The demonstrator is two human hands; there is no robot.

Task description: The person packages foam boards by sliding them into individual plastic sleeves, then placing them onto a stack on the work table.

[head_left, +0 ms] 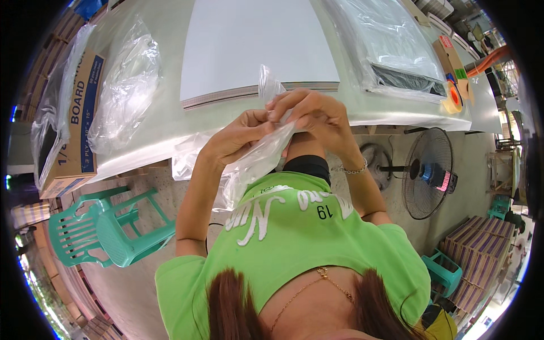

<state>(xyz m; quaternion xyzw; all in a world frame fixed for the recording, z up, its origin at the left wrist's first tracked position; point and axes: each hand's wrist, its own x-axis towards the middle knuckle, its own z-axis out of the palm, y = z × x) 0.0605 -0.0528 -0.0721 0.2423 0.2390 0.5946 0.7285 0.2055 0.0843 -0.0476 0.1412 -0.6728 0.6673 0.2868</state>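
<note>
Left hand [245,135], right hand [315,113] pinch clear plastic [265,148]; carton [81,116], shirt [306,238] lettered

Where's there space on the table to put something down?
Bare tabletop shows between the crumpled clear plastic and the white sheet stack. A thin strip lies in front of the plastic-wrapped stack. It's crowded far left, around the cardboard box, and mid-front, where the left hand and right hand hold plastic film.

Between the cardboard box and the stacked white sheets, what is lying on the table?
Crumpled clear plastic, in the head view; bare tabletop shows between it and the stacked white sheets.
</note>
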